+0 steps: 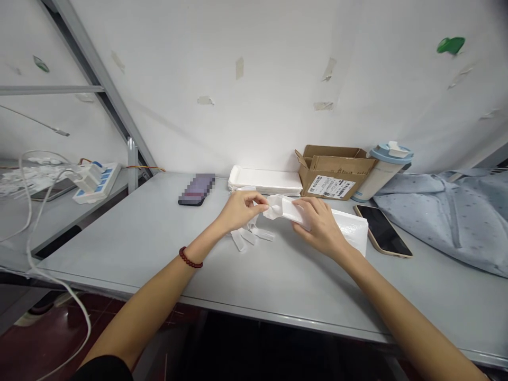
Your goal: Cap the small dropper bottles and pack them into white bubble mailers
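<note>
A white padded mailer [351, 227] is held above the grey table, its mouth bulging open toward the left. My right hand [319, 222] grips the mailer's body from above, near the mouth. At that mouth, the thumb and fingers of my left hand [244, 208] are pinched together on the rim; whether anything small is also between them I cannot tell. Below my left hand, several small whitish strips [248, 236] lie loose on the table. Just behind my hands rests a stack of flat white mailers [268, 179].
Behind, a cardboard box [333, 166] stands beside a blue-lidded tumbler [377, 172]. One phone [383, 230] and a pale blue cloth bag [440, 211] lie right; another phone [196, 189] lies left. A power strip [99, 182] with white cables sits on the left-hand table.
</note>
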`<state>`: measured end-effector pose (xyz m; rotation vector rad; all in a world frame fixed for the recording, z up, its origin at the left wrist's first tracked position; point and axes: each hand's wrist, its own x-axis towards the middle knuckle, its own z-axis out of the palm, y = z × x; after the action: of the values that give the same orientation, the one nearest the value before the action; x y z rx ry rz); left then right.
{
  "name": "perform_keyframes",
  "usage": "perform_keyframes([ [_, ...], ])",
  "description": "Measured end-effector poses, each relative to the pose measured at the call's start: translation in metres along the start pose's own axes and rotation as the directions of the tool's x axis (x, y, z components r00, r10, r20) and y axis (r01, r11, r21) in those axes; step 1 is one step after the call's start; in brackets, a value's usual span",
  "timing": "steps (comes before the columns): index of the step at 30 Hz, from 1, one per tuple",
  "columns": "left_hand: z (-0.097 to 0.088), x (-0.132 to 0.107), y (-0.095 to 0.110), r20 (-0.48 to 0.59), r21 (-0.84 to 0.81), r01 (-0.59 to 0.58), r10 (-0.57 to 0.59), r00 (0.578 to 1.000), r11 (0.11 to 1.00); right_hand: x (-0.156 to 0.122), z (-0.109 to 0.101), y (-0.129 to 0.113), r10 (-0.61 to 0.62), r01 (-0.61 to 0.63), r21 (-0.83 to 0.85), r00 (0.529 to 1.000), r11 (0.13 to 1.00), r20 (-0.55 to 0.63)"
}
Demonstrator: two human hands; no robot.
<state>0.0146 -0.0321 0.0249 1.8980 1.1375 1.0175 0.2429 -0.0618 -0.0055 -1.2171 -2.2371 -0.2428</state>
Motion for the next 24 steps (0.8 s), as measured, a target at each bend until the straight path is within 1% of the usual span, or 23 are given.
perform_keyframes([
  [3,0.009,-0.005,0.002,0.006,0.103,-0.12,0.12,0.993,0.987,0.0,-0.001,-0.003,-0.02,0.021,0.031,0.999,0.999,-0.03],
  [6,0.015,-0.008,0.004,0.043,0.16,-0.257,0.253,0.966,0.953,-0.001,-0.002,-0.008,-0.037,0.04,0.054,0.997,0.998,-0.061],
  [8,0.017,-0.01,0.005,0.085,0.198,-0.3,0.288,0.954,0.933,-0.001,-0.002,-0.011,-0.049,0.054,0.059,0.996,0.997,-0.073],
  [10,0.015,-0.01,0.005,0.108,0.215,-0.306,0.289,0.951,0.927,-0.001,-0.003,-0.012,-0.056,0.06,0.058,0.996,0.997,-0.075],
  [11,0.013,-0.01,0.006,0.101,0.211,-0.296,0.28,0.955,0.932,0.0,-0.003,-0.012,-0.055,0.06,0.055,0.996,0.997,-0.074],
  [14,0.002,-0.008,0.007,0.05,0.178,-0.203,0.198,0.979,0.963,0.001,-0.005,-0.007,-0.032,0.035,0.034,0.996,0.999,-0.084],
  [15,-0.002,-0.008,0.008,0.056,0.173,-0.171,0.164,0.985,0.97,0.002,-0.005,-0.004,-0.019,0.021,0.026,0.996,0.999,-0.091],
  [16,-0.005,-0.008,0.01,0.094,0.177,-0.151,0.136,0.986,0.972,0.002,-0.005,-0.001,-0.003,0.005,0.019,0.995,1.0,-0.097],
  [17,-0.008,-0.009,0.011,0.166,0.19,-0.151,0.12,0.979,0.97,0.002,-0.005,0.001,0.013,-0.012,0.014,0.995,1.0,-0.103],
  [18,-0.01,-0.01,0.013,0.264,0.207,-0.17,0.112,0.958,0.963,0.003,-0.005,0.004,0.027,-0.026,0.01,0.994,1.0,-0.108],
  [19,-0.01,-0.012,0.014,0.374,0.228,-0.202,0.106,0.921,0.952,0.003,-0.004,0.007,0.037,-0.037,0.005,0.993,0.999,-0.11],
  [21,-0.007,-0.016,0.015,0.561,0.281,-0.28,0.079,0.824,0.918,0.003,-0.003,0.01,0.047,-0.048,-0.01,0.992,0.999,-0.113],
  [22,-0.003,-0.019,0.014,0.619,0.31,-0.316,0.062,0.783,0.897,0.003,-0.003,0.011,0.048,-0.051,-0.019,0.992,0.999,-0.115],
  [23,0.001,-0.022,0.013,0.655,0.339,-0.351,0.049,0.754,0.873,0.003,-0.002,0.011,0.048,-0.052,-0.027,0.992,0.998,-0.114],
  [24,0.005,-0.024,0.012,0.676,0.362,-0.383,0.043,0.735,0.85,0.003,-0.002,0.011,0.048,-0.052,-0.035,0.993,0.998,-0.111],
])
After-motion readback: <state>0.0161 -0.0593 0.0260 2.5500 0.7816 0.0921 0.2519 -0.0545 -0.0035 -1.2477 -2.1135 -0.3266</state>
